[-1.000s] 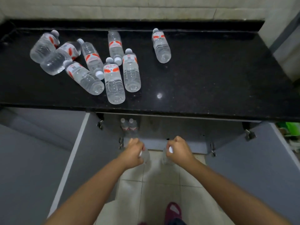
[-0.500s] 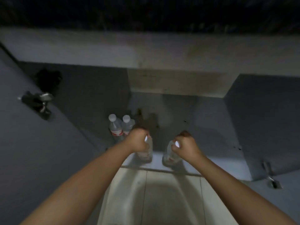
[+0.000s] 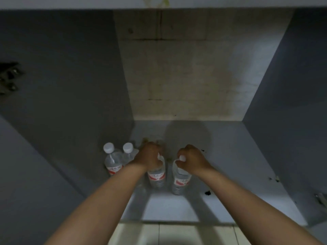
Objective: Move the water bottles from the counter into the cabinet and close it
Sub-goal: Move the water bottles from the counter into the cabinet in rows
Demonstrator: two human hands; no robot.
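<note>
Left hand (image 3: 150,157) grips one upright bottle (image 3: 156,177) by its neck; right hand (image 3: 192,160) grips another (image 3: 180,183) just beside it. Two bottles (image 3: 113,161) stand left of the hands.

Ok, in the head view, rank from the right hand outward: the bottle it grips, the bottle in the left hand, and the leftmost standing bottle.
From the right hand:
1. Bottle it grips, directly beneath.
2. Bottle in the left hand, just left.
3. Leftmost standing bottle, by the cabinet's left wall.
</note>
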